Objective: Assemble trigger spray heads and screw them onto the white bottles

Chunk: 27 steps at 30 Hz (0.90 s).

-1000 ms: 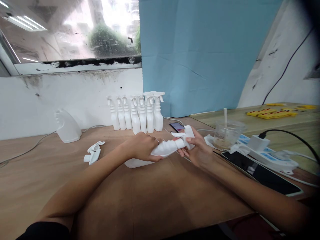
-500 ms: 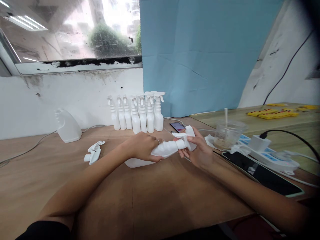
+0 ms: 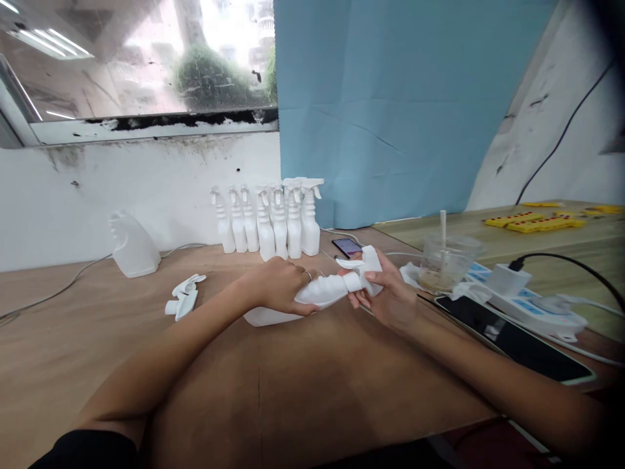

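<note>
A white plastic spray bottle (image 3: 328, 289) lies tilted low over the table, its base to the left and its top to the right. My left hand (image 3: 279, 285), with a ring on one finger, is wrapped round the bottle's body and hides part of it. At the neck end, my right hand (image 3: 393, 296) grips the white trigger sprayer head (image 3: 370, 267), which sits on the bottle's neck. A loose trigger sprayer head (image 3: 184, 298) lies on the table left of my left forearm. Behind it a white bottle without a sprayer (image 3: 133, 246) stands by the wall.
Several white spray bottles (image 3: 266, 228) with sprayers stand grouped at the back. To the right are a small phone (image 3: 346, 247), a plastic cup with a straw (image 3: 434, 260), a power strip (image 3: 547, 317), a large dark phone (image 3: 517, 342), cables and yellow pieces (image 3: 544, 223).
Hardly anything differs. Both hands keep their hold on the bottle and sprayer head, and the view has shifted very slightly.
</note>
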### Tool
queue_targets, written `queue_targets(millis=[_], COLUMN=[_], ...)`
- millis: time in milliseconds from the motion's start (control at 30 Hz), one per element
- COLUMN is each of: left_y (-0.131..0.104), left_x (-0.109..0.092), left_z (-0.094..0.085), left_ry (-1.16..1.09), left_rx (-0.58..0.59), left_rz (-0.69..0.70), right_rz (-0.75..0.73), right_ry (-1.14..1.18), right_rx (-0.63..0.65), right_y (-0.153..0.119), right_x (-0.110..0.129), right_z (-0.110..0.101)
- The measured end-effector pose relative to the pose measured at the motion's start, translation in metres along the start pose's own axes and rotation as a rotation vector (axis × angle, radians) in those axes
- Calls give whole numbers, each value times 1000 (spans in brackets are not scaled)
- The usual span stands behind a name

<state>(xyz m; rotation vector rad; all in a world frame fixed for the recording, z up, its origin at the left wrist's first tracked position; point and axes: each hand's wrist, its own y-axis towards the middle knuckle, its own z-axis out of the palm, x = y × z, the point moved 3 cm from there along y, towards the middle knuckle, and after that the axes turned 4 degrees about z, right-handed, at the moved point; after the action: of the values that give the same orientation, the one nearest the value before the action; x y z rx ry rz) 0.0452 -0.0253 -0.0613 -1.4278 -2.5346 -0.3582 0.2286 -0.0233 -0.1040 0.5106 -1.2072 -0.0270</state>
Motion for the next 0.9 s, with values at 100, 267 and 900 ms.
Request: queue_targets(millis=[100, 267, 900], left_y=[0, 0, -3], left_x=[-1, -2, 8], left_z=[0, 1, -3], left_ry=[4, 8, -39], left_rx=[5, -1, -5], left_rz=[-1, 6, -4], right_rz=[-7, -42, -41], right_ry=[6, -11, -4], right_rx=[-2, -30, 26], right_y=[0, 0, 4], right_x=[0, -2, 2], right_z=[0, -1, -3])
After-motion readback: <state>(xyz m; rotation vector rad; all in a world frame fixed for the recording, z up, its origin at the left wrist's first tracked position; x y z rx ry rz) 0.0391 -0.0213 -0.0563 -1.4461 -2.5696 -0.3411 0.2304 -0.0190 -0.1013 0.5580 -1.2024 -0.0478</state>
